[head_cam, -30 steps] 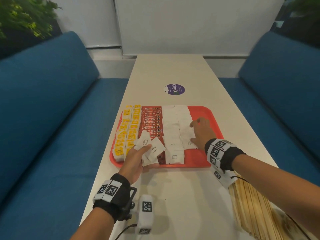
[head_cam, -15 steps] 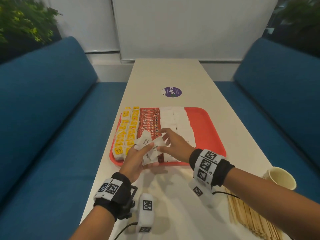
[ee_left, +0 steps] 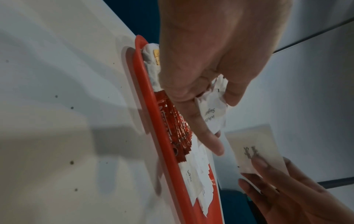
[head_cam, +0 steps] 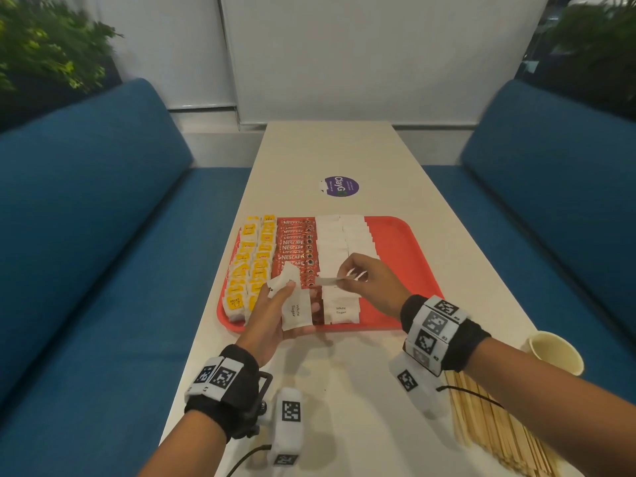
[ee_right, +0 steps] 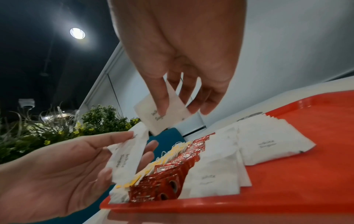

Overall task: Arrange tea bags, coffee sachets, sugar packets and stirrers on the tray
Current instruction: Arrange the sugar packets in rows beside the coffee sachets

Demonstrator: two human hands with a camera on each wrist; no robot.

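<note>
A red tray (head_cam: 409,249) on the white table holds rows of yellow tea bags (head_cam: 253,259), red coffee sachets (head_cam: 296,246) and white sugar packets (head_cam: 340,242). My left hand (head_cam: 275,308) hovers over the tray's near left part, palm up, and holds a small fan of sugar packets (head_cam: 296,309) between thumb and fingers. My right hand (head_cam: 364,280) pinches a single sugar packet (head_cam: 327,281) just right of that fan, above the tray. The pinched packet (ee_right: 162,115) hangs from thumb and fingers in the right wrist view. Wooden stirrers (head_cam: 495,432) lie on the table at the near right.
A paper cup (head_cam: 555,352) stands at the table's right edge near my right forearm. A purple round sticker (head_cam: 341,186) is on the table beyond the tray. Blue sofas flank the table on both sides. The tray's right third is bare red.
My right hand left the sugar rows on the tray, came across to my left hand, and now lifts one packet away from the fan. The left hand stayed in place.
</note>
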